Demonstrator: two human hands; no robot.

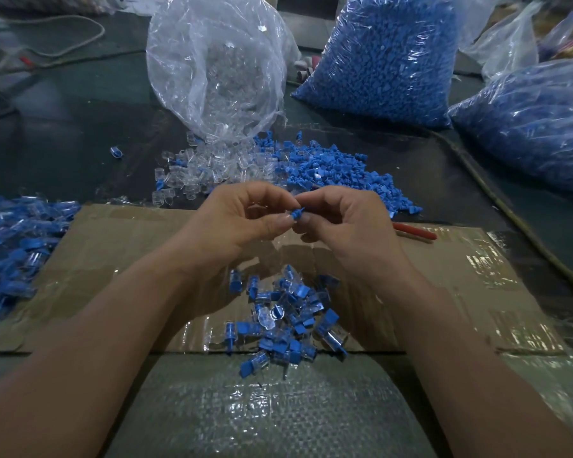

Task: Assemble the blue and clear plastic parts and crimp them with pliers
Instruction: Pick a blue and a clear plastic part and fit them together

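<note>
"Blue part (297,214), where is it?"

"Up in the air over the far edge of the cardboard (129,252). Both hands pinch it. The left hand (242,219) has its fingertips closed on one end, and the right hand (341,223) is closed on the other end."

"Why two hands?"

"It is tiny. Maybe they line it up to go into a clear part. I cannot tell if a clear part is in the left hand yet."

"Where are the clear ones?"

"The loose clear parts (199,170) lie just past the far edge of the cardboard, next to the loose blue parts (338,173). I think they sit close so they are quick to grab."

"And the pliers?"

"The pliers (414,231) lie on the far right side of the cardboard, just behind the right hand. Ready for squeezing, I guess."

"What is the little pile?"

"Those are joined pieces (288,319), on the near side of the cardboard. Maybe they wait for the pliers."
</note>
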